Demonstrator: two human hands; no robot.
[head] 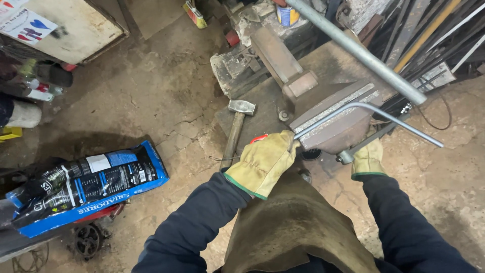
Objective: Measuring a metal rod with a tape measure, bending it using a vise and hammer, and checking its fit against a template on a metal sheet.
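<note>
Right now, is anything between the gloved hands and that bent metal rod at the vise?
Nothing visible. The left hand already grips the bent rod at its end by the vise; the right hand is at the vise handle below.

**Work gloves, dark sleeves, leather apron**

Both hands wear yellowish leather gloves: the left glove point(265, 161) and the right glove point(368, 159) each end in a cuff edged with a green band. Dark navy sleeves point(194, 222) cover both arms. A worn brown leather apron point(293, 227) hangs in front.

A thin grey bent metal rod point(364, 108) lies clamped in the bench vise point(333, 119).
</note>
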